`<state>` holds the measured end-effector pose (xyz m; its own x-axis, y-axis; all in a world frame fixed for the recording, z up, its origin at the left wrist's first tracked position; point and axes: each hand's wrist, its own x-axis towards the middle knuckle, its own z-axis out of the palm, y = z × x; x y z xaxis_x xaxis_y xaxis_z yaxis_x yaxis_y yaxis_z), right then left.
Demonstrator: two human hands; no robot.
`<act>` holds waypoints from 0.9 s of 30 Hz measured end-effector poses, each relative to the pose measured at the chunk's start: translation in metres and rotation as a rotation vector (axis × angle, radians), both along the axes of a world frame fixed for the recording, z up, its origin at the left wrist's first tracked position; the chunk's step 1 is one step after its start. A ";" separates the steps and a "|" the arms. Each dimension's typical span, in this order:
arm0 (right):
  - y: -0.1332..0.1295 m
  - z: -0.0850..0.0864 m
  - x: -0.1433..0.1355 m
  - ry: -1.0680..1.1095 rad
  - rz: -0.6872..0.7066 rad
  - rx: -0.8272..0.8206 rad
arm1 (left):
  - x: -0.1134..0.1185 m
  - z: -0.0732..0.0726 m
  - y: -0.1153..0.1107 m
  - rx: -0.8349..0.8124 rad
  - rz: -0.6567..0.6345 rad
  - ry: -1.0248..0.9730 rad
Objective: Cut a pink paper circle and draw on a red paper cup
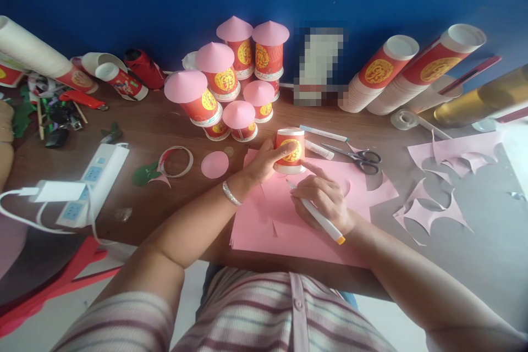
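My left hand (266, 160) grips a red paper cup (290, 151) with a yellow emblem, its thumb across the front. The cup is over the pink paper sheets (256, 220), white rim downward. In my right hand (322, 195) is a white marker (319, 220) with an orange end, its tip pointing toward the cup. My right index finger reaches to the cup's lower edge. Behind the cup lie a blue-capped pen (324, 133), a white tube (319, 149) and dark-handled scissors (358, 158).
Several red cups with pink cone tops (214, 58) stand behind. Stacked cups (385, 66) lean at the back right, above pink paper scraps (433, 209). A pink disc (215, 165), a tape ring (175, 161) and a power strip (93, 184) lie leftward.
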<state>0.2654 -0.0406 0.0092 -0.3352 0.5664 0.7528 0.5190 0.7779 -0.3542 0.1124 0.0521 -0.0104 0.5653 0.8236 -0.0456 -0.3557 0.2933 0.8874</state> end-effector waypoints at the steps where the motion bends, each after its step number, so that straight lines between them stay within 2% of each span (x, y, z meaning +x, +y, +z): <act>1: 0.000 0.000 0.000 -0.007 0.003 0.002 | 0.000 0.000 0.000 0.004 0.003 0.022; 6: 0.001 0.001 0.000 0.002 0.026 0.017 | 0.001 0.002 0.002 0.007 0.035 0.036; 13: 0.003 -0.003 0.007 0.021 -0.076 0.042 | 0.001 0.007 0.001 -0.029 0.002 -0.049; 18: 0.002 -0.005 0.009 -0.016 -0.132 0.033 | 0.000 0.008 0.000 -0.046 0.013 0.001; 27: 0.004 -0.004 0.009 -0.023 -0.134 0.019 | -0.001 0.006 0.001 -0.013 0.003 0.056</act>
<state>0.2741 -0.0368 0.0057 -0.2748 0.5929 0.7570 0.6270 0.7074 -0.3264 0.1113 0.0528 -0.0040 0.5588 0.8246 -0.0882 -0.3065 0.3042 0.9019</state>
